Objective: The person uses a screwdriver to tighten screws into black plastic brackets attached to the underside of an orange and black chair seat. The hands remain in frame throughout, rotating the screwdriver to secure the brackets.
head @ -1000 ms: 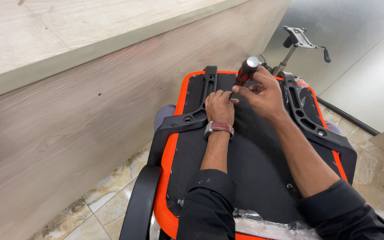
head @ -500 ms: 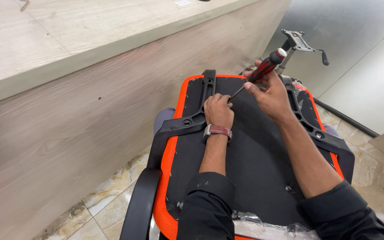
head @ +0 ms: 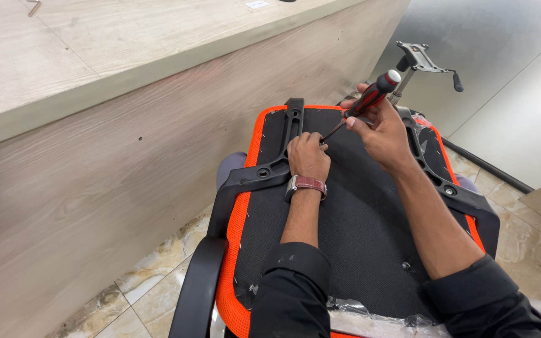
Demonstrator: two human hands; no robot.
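Observation:
An upturned office chair seat (head: pixel 370 225), black underneath with an orange mesh rim, lies in front of me. My right hand (head: pixel 380 134) grips a red and black screwdriver (head: pixel 370 97), tilted, with its tip pointing down toward my left hand. My left hand (head: pixel 308 156), with a brown watch strap on the wrist, rests closed on the seat's black underside near the left armrest bracket (head: pixel 283 163), its fingers pinched at the screwdriver tip. What it pinches is hidden.
A pale wooden desk (head: pixel 95 125) with a tall side panel runs along the left. A chair mechanism plate with levers (head: pixel 421 62) stands beyond the seat. Black armrests (head: pixel 198 288) flank the seat. Marble floor tiles show below, clear plastic wrap at the near edge.
My right hand has lifted and tilted the screwdriver, so its handle now points up and right and its tip angles down to my left fingers. My left hand stays put.

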